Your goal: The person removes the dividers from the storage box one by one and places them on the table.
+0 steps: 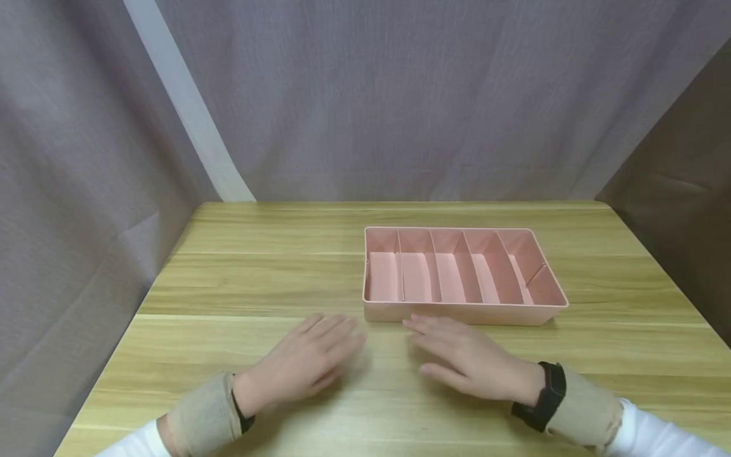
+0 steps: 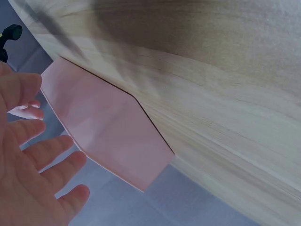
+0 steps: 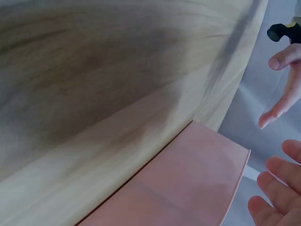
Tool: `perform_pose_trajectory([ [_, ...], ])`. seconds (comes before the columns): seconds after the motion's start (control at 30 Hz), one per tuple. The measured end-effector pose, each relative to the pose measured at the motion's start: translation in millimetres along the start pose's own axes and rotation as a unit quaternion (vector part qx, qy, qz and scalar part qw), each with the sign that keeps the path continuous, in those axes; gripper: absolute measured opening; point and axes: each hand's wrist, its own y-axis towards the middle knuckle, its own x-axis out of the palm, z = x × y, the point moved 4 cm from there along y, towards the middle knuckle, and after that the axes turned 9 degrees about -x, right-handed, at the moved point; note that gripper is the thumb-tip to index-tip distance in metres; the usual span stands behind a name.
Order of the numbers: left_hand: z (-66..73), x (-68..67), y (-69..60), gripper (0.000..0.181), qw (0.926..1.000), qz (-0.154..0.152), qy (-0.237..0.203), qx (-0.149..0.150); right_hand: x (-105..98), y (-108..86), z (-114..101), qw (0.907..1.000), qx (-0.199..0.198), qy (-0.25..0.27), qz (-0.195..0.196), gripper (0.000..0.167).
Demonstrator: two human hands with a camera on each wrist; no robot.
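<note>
Fingers [image 2: 66,167] of both hands are standing nearly straight and slightly apart, gripping nothing; whether the right hand [image 1: 471,358] is touching the pink tray [image 1: 485,313] cannot be told from these views. The tray is resting on the wooden table [image 1: 257,279], just beyond the right hand and farther from the left hand [image 1: 299,362]. The head view is showing its dividers [image 1: 502,273]; the wrist views are showing its outer wall, the right one also a black-and-yellow object [image 3: 292,32] near the left hand.
</note>
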Motion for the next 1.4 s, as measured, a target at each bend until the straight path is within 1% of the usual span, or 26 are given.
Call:
perform_pose_trajectory([
  [0.23, -1.6, -0.9, 2.4, 0.063, 0.9999, -0.009, -0.001, -0.009, -5, -1.5, 4, 0.9995, 0.002, -0.010, 0.031, 0.038],
  [0.43, -4.3, 0.1, 4.5, 0.065, 0.9999, -0.011, -0.003, -0.011, -11, -1.9, 13, 0.9975, 0.031, -0.011, 0.063, 0.037],
  [0.6, -6.6, 0.9, 6.9, 0.065, 0.9999, -0.011, 0.000, -0.013, -13, -4.0, 19, 0.9959, 0.055, -0.009, 0.071, 0.038],
  [0.73, -7.6, 2.5, 8.7, 0.065, 0.9999, -0.006, 0.004, -0.013, -13, -6.1, 23, 0.9952, 0.066, 0.004, 0.072, 0.040],
  [0.83, -7.8, 3.5, 10.0, 0.066, 0.9999, -0.003, 0.006, -0.013, -13, -7.7, 28, 0.9938, 0.075, 0.012, 0.082, 0.043],
  [1.03, -8.1, 5.0, 12.3, 0.064, 0.9999, -0.004, 0.004, -0.014, -15, -10.8, 35, 0.9895, 0.106, -0.001, 0.098, 0.046],
  [1.27, -9.4, 5.4, 13.3, 0.065, 0.9997, -0.006, -0.002, -0.025, -16, -12.8, 38, 0.9865, 0.122, -0.004, 0.110, 0.045],
  [1.4, -10.0, 6.0, 13.9, 0.065, 0.9996, -0.004, -0.002, -0.026, -16, -15.0, 42, 0.9823, 0.148, -0.001, 0.115, 0.044],
])
